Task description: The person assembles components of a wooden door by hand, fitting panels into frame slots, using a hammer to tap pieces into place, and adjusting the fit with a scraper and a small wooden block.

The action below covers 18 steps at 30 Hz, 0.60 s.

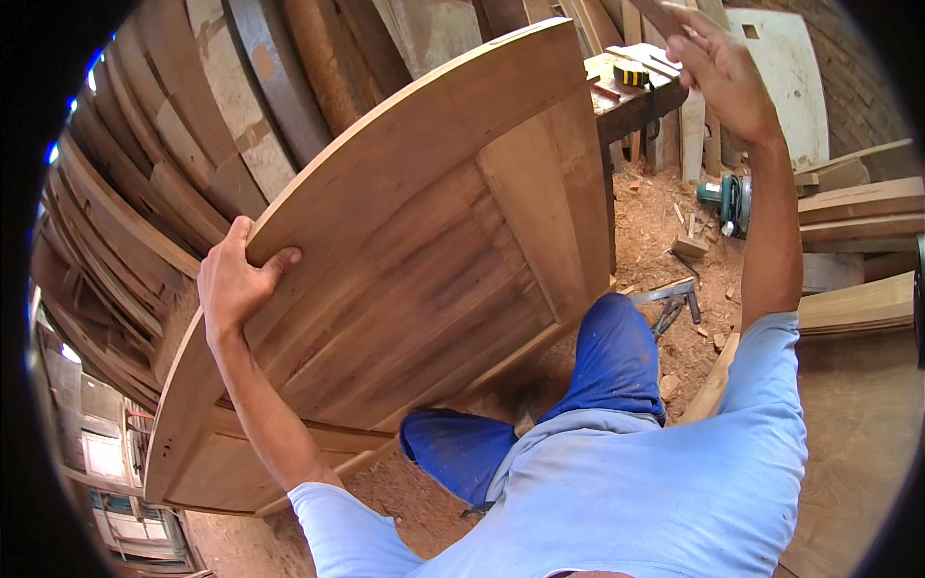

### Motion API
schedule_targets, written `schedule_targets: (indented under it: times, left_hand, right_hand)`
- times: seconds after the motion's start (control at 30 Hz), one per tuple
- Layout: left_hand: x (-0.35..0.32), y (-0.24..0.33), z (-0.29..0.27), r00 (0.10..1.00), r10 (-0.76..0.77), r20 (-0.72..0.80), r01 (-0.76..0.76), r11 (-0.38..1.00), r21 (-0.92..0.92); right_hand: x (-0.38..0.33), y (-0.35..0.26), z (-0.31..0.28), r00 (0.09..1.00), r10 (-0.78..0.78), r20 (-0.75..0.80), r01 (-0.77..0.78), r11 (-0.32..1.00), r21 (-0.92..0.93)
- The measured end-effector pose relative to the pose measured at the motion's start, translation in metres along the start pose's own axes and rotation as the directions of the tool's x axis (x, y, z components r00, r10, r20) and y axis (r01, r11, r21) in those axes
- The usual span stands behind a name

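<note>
One left hand (pixel 236 281) pinching panel (pixel 409 255) by its edge, right hand (pixel 727 77) clear, fingers round brown piece (pixel 657 16)

Beyond the left grip we're spotting leaning boards (pixel 275 82), and there, well to its right, sits a green power tool (pixel 728 204)!

The wooden panel (pixel 405 241) is streaked reddish-brown, the trousers (pixel 613 358) deep blue, the shirt (pixel 646 491) pale blue.

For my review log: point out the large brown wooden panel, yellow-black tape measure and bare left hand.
Large brown wooden panel (pixel 385 265), head view: broad face.
Yellow-black tape measure (pixel 631 74), head view: casing.
Bare left hand (pixel 234 281), head view: its back.
</note>
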<state>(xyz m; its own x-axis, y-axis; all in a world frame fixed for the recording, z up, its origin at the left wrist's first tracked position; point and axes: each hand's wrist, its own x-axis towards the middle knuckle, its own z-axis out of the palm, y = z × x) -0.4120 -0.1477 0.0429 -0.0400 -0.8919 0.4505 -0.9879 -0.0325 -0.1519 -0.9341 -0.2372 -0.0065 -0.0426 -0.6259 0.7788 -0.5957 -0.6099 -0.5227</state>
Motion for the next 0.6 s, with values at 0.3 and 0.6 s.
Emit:
schedule_targets:
  times: [0.3, 0.6]
  left_hand:
    - [-0.001, 0.004, -0.002, 0.998, -0.041, 0.052, 0.041, 0.999, 0.005]
    - [0.003, 0.003, -0.002, 0.999, 0.016, -0.03, -0.016, 1.0, 0.026]
  right_hand:
    - [0.018, -0.068, 0.019, 0.964, 0.1, 0.245, -0.123, 0.989, 0.08]
    - [0.069, -0.091, 0.018, 0.961, -0.078, 0.267, 0.038, 0.988, 0.152]
